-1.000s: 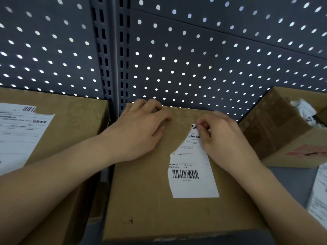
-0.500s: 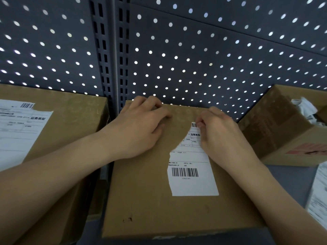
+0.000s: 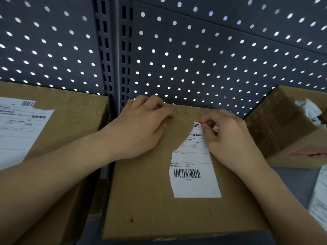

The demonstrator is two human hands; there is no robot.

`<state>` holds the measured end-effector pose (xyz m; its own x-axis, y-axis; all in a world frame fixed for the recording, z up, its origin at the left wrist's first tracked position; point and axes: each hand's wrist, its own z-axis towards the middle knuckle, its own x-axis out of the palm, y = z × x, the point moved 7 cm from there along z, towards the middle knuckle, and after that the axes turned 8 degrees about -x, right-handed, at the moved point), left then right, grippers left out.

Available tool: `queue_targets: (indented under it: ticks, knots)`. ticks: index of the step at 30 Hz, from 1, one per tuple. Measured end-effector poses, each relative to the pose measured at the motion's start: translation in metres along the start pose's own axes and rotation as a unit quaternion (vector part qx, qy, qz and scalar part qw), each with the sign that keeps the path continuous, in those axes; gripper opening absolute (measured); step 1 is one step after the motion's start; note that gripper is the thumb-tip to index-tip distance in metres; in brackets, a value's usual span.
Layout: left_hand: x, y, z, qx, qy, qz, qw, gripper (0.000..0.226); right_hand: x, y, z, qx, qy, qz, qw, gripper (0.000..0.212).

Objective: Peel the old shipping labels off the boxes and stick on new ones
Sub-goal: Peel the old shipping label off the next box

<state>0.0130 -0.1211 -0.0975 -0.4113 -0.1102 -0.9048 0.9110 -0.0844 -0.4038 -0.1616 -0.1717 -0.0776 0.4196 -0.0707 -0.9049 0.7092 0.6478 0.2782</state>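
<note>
A brown cardboard box (image 3: 141, 200) stands in front of me on a shelf. A white shipping label (image 3: 192, 174) with a barcode is stuck on its top, its upper left part torn away. My left hand (image 3: 139, 128) lies flat on the box's far left part and presses it down. My right hand (image 3: 230, 137) is at the label's top right corner, where thumb and forefinger pinch the label's edge. A small white scrap shows between those curled fingers.
A second box (image 3: 70, 110) with a partly torn white label (image 3: 19, 128) stands at the left. An open box (image 3: 283, 129) holding crumpled label scraps (image 3: 308, 109) sits at the right. Sheets of paper (image 3: 320, 197) lie at the right edge. A perforated grey panel (image 3: 194, 59) closes the back.
My right hand's fingers have curled tighter onto the label's top right corner, lifting its edge slightly. The left hand has stayed in place on the box.
</note>
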Motion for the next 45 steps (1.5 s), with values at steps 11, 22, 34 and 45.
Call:
queue_targets:
  ticks: [11,22,34,45]
  knots:
    - [0.0,0.0,0.0,-0.001,-0.005,0.001,1.0,0.036,0.008,0.006,0.006,-0.028,0.042,-0.062,0.997,0.01]
    - [0.001,0.001,0.0,-0.004,0.001,-0.001,1.0,0.038,0.004,0.001,0.01,-0.1,0.02,0.006,0.995,0.014]
    - [0.001,0.001,0.001,-0.007,0.002,0.007,1.0,0.036,0.009,0.005,0.011,-0.106,-0.015,-0.018,0.994,0.021]
    - [0.001,0.0,0.001,-0.002,0.001,0.006,1.0,0.036,0.003,-0.005,0.002,-0.064,-0.025,0.029,0.997,0.016]
